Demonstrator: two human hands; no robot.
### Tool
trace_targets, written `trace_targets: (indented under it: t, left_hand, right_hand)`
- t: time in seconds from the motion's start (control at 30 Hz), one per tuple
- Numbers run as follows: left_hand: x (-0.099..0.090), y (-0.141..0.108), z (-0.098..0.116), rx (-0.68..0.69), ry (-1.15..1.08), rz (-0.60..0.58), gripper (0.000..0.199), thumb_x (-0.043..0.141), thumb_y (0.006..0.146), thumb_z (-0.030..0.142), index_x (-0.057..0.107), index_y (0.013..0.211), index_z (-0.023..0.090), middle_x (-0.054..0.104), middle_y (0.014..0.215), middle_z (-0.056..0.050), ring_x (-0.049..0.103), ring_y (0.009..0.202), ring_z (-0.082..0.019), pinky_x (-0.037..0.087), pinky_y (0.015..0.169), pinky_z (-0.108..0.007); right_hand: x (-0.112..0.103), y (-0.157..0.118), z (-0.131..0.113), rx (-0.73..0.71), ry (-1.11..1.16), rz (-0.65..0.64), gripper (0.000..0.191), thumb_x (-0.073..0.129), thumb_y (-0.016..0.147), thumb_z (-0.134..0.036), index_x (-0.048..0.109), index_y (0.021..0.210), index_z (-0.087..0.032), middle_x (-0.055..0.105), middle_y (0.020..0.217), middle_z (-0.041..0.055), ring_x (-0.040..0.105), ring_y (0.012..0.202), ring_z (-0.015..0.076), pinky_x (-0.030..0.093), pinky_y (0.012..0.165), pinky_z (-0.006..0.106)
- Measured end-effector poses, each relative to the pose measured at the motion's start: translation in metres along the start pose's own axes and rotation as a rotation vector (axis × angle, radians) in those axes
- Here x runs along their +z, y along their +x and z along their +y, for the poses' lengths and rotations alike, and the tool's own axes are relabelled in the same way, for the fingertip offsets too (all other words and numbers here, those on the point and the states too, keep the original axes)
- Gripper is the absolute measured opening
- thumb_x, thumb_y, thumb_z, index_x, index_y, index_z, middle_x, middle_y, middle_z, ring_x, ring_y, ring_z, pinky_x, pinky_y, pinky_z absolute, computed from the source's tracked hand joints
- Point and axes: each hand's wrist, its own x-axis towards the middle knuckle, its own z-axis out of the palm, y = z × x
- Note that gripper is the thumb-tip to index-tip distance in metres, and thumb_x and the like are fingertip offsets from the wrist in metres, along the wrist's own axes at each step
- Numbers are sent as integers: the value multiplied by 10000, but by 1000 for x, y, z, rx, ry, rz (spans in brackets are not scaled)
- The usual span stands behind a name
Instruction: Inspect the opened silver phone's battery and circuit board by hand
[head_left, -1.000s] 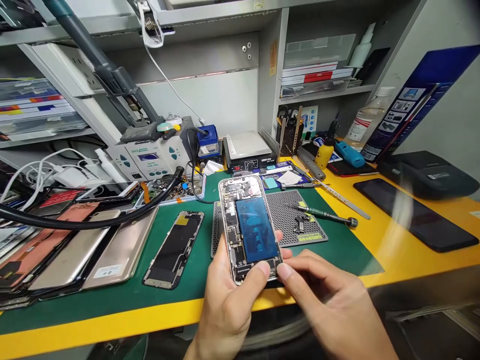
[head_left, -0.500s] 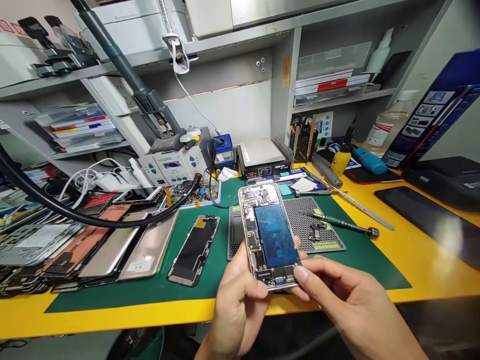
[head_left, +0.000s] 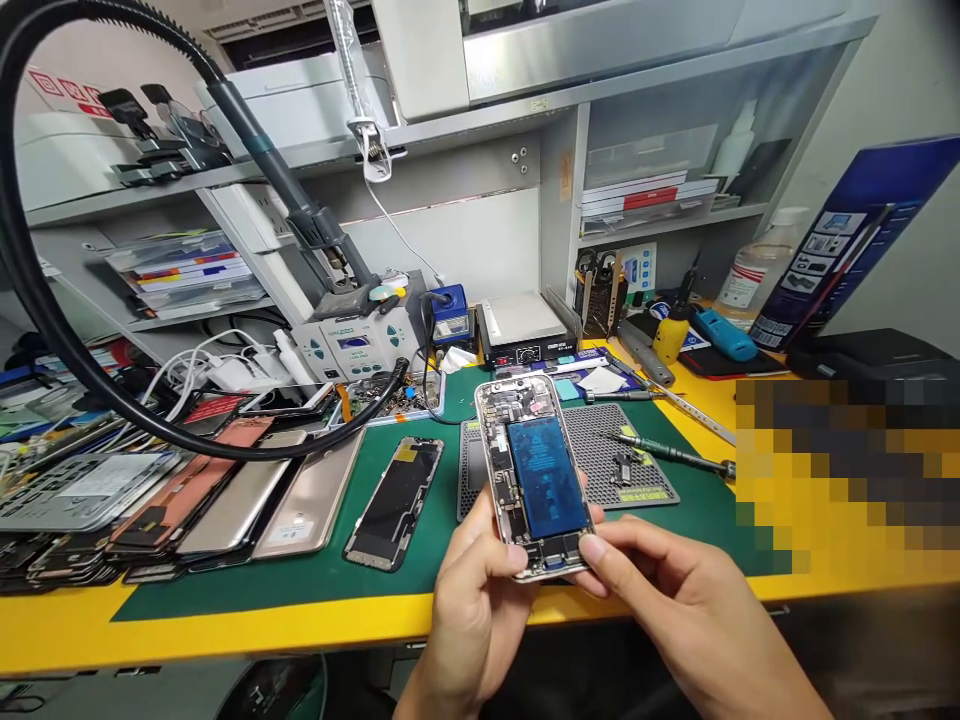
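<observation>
While clamping the round-cornered phone [head_left: 546,480] at its seven o'clock with left hand [head_left: 471,592], at five with right hand [head_left: 667,585], holds it over smooth green mat [head_left: 315,582]. Has a flat black screen [head_left: 391,505] at nine o'clock.

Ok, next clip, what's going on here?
A person holds an opened phone tilted above the bench. The left hand grips its left side, and the right hand pinches the lower right corner. The phone's inside faces up, with a blue block in place. What looks like a screen panel lies on the green mat; a screwdriver lies partly across the perforated pad.
</observation>
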Motion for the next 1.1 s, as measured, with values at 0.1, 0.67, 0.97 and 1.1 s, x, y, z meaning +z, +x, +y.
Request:
trace_targets:
  t: [0.1,0.67,0.97,1.1]
  left_hand:
    - [1,-1,-2,11,30,43,421,485,829,115,666,1208,146,761,1085,-104,667,1133,-312,454,1052,-489]
    - [4,-4,-9,58,142,144,351,508,913,191,652,1229,140,776,945,-105,700,1057,-298,525,966,-453]
    - [0,-6,-6,31,81,15,476,533,805,101,641,1261,183,753,1056,-75,665,1102,-264,483,1011,-418]
    - [-2,-9,-8,57,130,-16,618,563,695,70,624,1295,203,729,1127,-56,614,1168,-269,442,1045,-394]
  right_hand:
    - [1,-1,-1,-3,-25,24,300,729,815,-549,787,875,-260,755,860,3,695,801,168,568,734,148]
    - [-3,-5,2,-38,-93,27,276,750,795,-533,801,878,-275,765,885,11,720,855,181,584,766,137]
    - [-1,-12,9,-495,-430,373,205,731,859,-314,690,1045,-240,611,718,-11,610,540,121,551,473,175]
    - [3,-14,2,-867,-724,158,287,637,883,-96,690,1144,-202,581,788,32,609,645,140,549,551,223]
